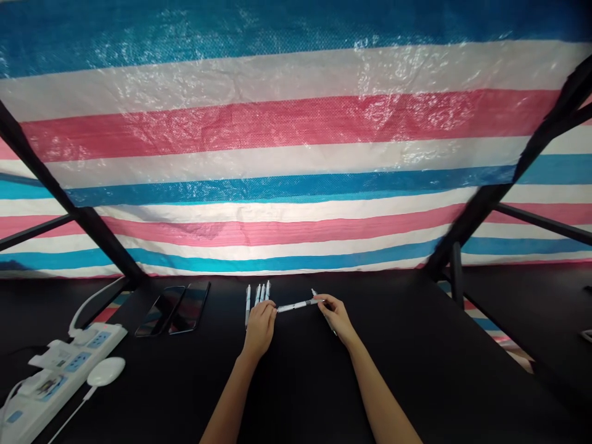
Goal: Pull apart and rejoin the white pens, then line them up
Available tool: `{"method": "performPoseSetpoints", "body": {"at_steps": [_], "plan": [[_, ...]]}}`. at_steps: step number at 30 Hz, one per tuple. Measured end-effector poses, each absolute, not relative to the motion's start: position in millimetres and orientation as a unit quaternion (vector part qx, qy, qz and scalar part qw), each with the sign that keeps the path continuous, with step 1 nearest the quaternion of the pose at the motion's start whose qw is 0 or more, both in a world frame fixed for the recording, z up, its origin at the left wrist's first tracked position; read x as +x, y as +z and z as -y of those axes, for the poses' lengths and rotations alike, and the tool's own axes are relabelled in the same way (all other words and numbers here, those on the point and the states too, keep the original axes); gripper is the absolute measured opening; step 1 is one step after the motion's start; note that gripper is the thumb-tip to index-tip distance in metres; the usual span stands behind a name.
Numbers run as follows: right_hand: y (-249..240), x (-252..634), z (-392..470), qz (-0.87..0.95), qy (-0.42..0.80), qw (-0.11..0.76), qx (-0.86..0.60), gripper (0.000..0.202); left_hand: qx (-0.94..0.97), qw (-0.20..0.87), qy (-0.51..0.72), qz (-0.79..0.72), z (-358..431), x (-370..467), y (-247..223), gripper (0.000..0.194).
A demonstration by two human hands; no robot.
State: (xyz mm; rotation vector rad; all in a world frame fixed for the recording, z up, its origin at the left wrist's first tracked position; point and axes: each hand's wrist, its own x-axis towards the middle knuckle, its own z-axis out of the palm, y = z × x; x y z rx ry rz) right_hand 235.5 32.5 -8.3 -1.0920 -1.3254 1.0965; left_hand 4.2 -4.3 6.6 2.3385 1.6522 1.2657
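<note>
Between my two hands a slim white pen with dark bands lies nearly level, slanting up a little to the right. The fingers of my left hand pinch its left end. At the other end, my right hand has thumb and fingers closed on the tip. A second white pen pokes out behind my right hand, its middle hidden by the fingers; I cannot tell whether it is held too. Several white pens lie side by side just beyond my left hand, partly covered by it.
Two dark phones lie left on the black table. A white power strip with plugs and cables, and a round white charger, are at lower left. Black frame bars and a striped tarp enclose the back.
</note>
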Motion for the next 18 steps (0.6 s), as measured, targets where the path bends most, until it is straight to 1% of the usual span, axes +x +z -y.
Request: {"method": "performPoseSetpoints", "body": {"at_steps": [5, 10, 18], "plan": [[-8.5, 235.4, -32.3, 0.507, 0.500, 0.543, -0.445, 0.034, 0.732, 0.000, 0.427, -0.530, 5.4, 2.0, 4.8, 0.025], [-9.5, 234.5, -33.8, 0.459, 0.519, 0.566, -0.447, 0.031, 0.689, -0.008, 0.468, -0.553, 5.2, -2.1, 3.2, 0.025], [-12.9, 238.6, -39.3, 0.428, 0.487, 0.619, -0.442, 0.028, 0.653, -0.014, 0.505, -0.564, 3.2, -5.2, -0.5, 0.027]]}}
